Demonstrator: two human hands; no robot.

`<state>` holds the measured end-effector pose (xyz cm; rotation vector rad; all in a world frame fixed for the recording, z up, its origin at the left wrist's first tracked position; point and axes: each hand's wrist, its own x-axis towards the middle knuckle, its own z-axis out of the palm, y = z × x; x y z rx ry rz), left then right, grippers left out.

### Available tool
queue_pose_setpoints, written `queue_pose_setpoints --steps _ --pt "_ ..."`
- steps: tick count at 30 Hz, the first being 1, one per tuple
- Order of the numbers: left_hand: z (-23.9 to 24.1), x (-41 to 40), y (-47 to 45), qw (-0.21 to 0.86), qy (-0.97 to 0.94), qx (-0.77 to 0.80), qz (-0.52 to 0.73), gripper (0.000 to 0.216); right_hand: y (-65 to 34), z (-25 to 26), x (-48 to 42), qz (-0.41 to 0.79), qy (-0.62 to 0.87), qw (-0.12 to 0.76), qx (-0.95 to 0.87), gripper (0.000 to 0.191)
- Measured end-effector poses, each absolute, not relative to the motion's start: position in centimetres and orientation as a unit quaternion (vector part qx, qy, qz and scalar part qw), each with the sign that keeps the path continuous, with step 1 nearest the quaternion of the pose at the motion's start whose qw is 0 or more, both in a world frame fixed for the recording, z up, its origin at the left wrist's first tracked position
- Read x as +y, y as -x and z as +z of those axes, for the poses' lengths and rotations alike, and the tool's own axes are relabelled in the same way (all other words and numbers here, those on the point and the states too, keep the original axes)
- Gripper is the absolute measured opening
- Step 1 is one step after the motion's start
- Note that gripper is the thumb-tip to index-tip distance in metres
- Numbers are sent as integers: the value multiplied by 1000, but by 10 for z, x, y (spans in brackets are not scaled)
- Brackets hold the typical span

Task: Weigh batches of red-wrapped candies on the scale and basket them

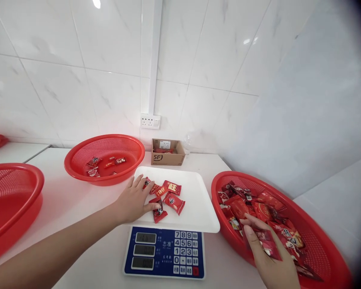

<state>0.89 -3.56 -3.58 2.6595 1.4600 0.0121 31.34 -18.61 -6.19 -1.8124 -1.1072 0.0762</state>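
My left hand [131,204] rests at the left side of the white scale tray [195,200], its fingers spread over several red snack packets [174,202]. The thumb touches a dark red packet [159,212]. My right hand [269,263] is closed on a red and pink snack packet [268,243], held between thumb and fingers. It is over the near left side of a red plastic basket [325,228] heaped with similar packets. Part of the held packet is hidden by the thumb.
The scale's blue keypad panel [165,257] faces me below the tray. Behind stand a red basket [78,176] with a few packets and a small cardboard box [168,159]. Another red basket [36,200] is at the left edge. A tiled wall with a socket [150,121] closes the back.
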Motion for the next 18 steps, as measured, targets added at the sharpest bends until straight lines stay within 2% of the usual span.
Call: queue_pose_setpoints --steps 4,11,18 --pt "-39 -45 -18 68 -893 443 24 85 -319 -70 -178 47 744 479 -464 42" --pt "-43 -35 -48 168 -904 393 24 85 -324 -80 -174 64 760 454 -460 44" --pt "-52 -18 -74 131 -920 363 67 70 -337 -92 -175 40 745 443 -497 43"
